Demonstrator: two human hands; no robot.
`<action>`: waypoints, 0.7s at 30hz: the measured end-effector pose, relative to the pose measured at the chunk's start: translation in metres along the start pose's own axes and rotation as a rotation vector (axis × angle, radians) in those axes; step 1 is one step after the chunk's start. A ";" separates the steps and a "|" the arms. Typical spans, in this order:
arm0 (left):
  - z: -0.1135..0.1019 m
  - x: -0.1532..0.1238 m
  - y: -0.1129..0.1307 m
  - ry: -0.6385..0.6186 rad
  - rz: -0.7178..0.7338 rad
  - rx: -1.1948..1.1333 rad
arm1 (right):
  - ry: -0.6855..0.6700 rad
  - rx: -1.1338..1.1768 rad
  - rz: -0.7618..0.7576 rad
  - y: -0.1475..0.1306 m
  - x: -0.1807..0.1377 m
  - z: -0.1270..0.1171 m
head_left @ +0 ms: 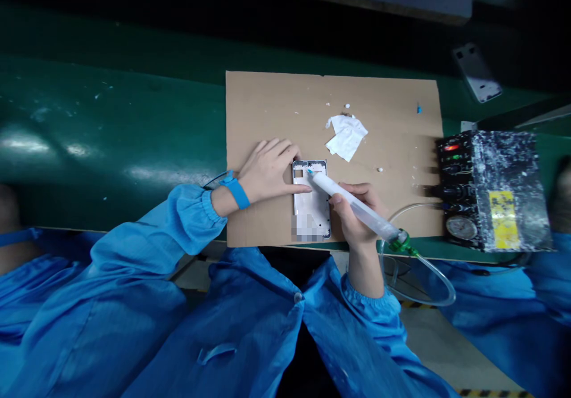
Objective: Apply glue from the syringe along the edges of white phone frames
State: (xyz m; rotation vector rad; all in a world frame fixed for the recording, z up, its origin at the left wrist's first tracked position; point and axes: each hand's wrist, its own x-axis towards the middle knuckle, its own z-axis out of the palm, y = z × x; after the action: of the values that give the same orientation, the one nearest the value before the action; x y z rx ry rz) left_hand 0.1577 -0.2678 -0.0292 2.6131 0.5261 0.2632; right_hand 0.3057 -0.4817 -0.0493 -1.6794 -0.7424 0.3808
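at frame centre, left hand [270, 169] lies spread, pinning the frame [311, 200] on the cardboard [276, 106]; right hand [354, 216] pinches the syringe [352, 204], tip at its top edge. keep the tip steady, pressure light.

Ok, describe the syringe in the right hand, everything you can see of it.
The syringe is a long, pale, translucent plastic barrel, held tilted like a pen in the right hand. Its blue-tipped nozzle touches the top edge of the white phone frame, which the left hand steadies on the cardboard sheet. A green cap at its rear joins a clear tube that loops off the bench edge.
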 end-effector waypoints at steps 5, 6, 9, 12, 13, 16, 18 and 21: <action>0.000 0.000 0.000 -0.002 0.000 -0.005 | -0.010 0.009 -0.011 0.001 0.000 0.000; 0.000 0.000 0.000 0.001 0.000 -0.006 | -0.011 0.010 -0.012 0.001 0.000 0.000; 0.000 0.000 0.000 0.000 0.001 -0.009 | -0.007 0.003 -0.019 0.002 -0.001 -0.001; 0.001 0.000 -0.001 -0.001 0.000 -0.014 | -0.004 -0.020 -0.018 0.002 -0.001 -0.001; 0.001 0.000 -0.001 0.000 0.000 -0.016 | -0.005 -0.027 -0.015 0.002 -0.001 -0.001; 0.000 0.000 -0.001 0.002 0.000 -0.016 | -0.007 -0.036 -0.008 0.002 -0.001 -0.001; 0.000 0.000 0.000 -0.003 -0.003 -0.013 | -0.005 -0.038 -0.008 0.002 -0.001 -0.001; -0.001 0.000 0.000 -0.011 -0.007 -0.011 | -0.006 -0.049 -0.009 0.002 -0.001 -0.001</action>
State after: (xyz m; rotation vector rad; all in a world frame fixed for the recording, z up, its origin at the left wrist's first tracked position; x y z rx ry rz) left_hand 0.1579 -0.2678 -0.0283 2.6005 0.5285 0.2488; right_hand 0.3064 -0.4832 -0.0508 -1.7212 -0.7692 0.3634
